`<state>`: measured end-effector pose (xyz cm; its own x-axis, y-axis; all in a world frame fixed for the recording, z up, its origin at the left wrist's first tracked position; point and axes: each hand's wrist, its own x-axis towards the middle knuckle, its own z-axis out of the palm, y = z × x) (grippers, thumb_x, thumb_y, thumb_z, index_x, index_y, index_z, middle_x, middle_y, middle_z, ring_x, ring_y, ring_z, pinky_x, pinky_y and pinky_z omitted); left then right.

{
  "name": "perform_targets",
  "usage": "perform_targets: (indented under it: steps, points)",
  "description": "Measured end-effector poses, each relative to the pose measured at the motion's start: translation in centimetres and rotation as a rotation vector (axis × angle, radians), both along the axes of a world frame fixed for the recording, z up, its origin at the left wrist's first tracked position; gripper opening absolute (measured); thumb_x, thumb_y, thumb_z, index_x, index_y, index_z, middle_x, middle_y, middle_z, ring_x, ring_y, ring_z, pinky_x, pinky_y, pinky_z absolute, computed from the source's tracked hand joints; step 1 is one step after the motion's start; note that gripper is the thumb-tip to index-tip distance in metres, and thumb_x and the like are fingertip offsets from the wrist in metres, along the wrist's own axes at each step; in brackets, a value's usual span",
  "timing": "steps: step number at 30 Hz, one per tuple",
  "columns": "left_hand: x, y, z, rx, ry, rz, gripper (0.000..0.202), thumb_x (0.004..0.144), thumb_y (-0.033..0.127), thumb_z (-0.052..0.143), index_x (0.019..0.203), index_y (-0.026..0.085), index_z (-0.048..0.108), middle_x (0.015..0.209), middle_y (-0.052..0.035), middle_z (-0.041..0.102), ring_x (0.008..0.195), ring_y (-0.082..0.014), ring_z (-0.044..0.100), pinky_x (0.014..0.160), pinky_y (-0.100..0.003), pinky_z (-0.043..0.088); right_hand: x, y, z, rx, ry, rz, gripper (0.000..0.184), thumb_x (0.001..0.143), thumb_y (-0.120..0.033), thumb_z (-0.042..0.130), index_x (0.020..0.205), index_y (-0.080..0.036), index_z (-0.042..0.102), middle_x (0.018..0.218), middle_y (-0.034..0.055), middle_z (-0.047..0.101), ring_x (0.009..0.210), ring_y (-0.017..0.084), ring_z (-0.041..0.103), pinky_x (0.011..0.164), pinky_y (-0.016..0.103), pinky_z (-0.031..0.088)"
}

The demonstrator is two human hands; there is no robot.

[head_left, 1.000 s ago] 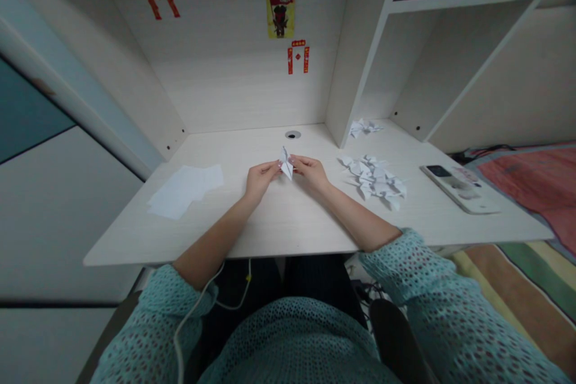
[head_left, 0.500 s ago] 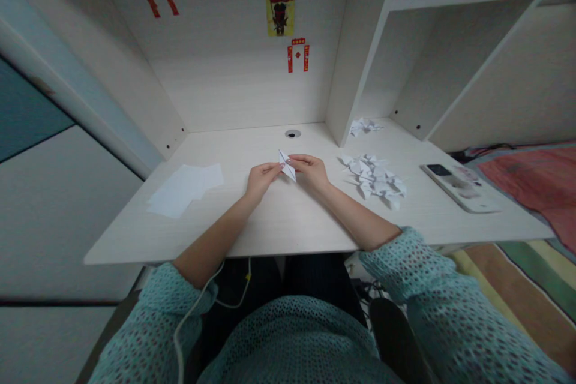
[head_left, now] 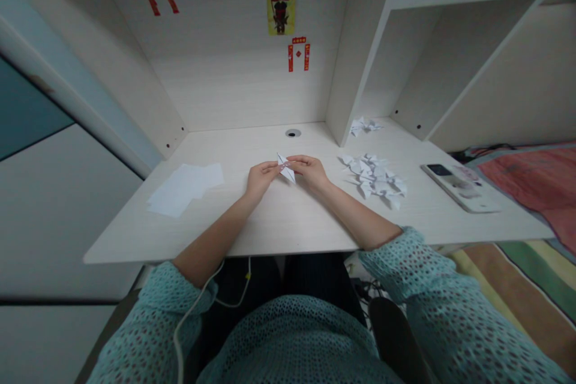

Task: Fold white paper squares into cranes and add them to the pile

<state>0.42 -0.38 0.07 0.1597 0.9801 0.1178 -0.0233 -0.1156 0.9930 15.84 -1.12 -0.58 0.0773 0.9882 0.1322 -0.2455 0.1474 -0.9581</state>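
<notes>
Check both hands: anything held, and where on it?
A folded white paper, pinched near its middle from opposite sides by the left hand and right hand.

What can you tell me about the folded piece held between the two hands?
The folded piece is small, white and looks like paper, with a pointed tip at each end and a thin dark line, perhaps a crease. It lies aslant: one tip points away and left, the other toward the person and slightly right. Fingertips of the left hand and right hand pinch its middle, partly hiding it. Whether it touches the desk is unclear.
</notes>
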Motion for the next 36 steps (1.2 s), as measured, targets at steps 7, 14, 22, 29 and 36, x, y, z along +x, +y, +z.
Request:
perform_targets:
  steps: [7,14,22,29,36]
  points:
    - [0.1,-0.29,0.41,0.012,0.034,0.042,0.036,0.062,0.049,0.07,0.076,0.017,0.07,0.075,-0.0036,0.067,0.07,-0.0144,0.056,0.059,-0.022,0.04,-0.18,0.15,-0.2,0.082,-0.061,0.035,0.036,0.054,-0.043,0.077,0.079,-0.019,0.073,0.08,0.0056,0.072,0.073,0.017,0.063,0.071,0.03,0.047]
    - [0.14,-0.46,0.76,0.037,0.019,0.089,0.035,0.065,0.049,0.068,0.077,0.017,0.07,0.077,-0.0042,0.067,0.07,-0.0148,0.055,0.057,-0.022,0.04,-0.16,0.01,0.1,0.069,-0.19,-0.055,0.039,0.066,-0.055,0.064,0.069,-0.017,0.072,0.068,0.0038,0.068,0.064,0.014,0.058,0.062,0.026,0.044]
    - [0.09,-0.55,0.86,0.005,0.034,0.039,0.036,0.064,0.051,0.069,0.076,0.017,0.071,0.078,-0.0051,0.067,0.072,-0.0153,0.057,0.058,-0.023,0.041,-0.15,0.1,-0.17,0.106,-0.207,-0.092,0.034,0.06,-0.048,0.07,0.071,-0.016,0.072,0.073,0.0057,0.071,0.065,0.016,0.06,0.062,0.028,0.044]
    - [0.0,-0.37,0.59,0.001,0.019,0.014,0.036,0.063,0.049,0.07,0.08,0.017,0.072,0.088,-0.0061,0.068,0.077,-0.0163,0.06,0.062,-0.024,0.046,0.05,0.07,-0.08,0.125,-0.281,-0.108,0.035,0.061,-0.049,0.069,0.073,-0.016,0.073,0.075,0.0071,0.071,0.062,0.016,0.06,0.058,0.027,0.042]
    - [0.25,-0.32,0.54,-0.03,-0.087,0.003,0.039,0.062,0.048,0.072,0.083,0.016,0.072,0.091,-0.0062,0.068,0.084,-0.0179,0.06,0.071,-0.028,0.049,-0.15,-0.35,0.23,0.193,-0.422,-0.157,0.035,0.069,-0.05,0.062,0.075,-0.017,0.072,0.071,0.0046,0.069,0.06,0.014,0.056,0.055,0.026,0.039]
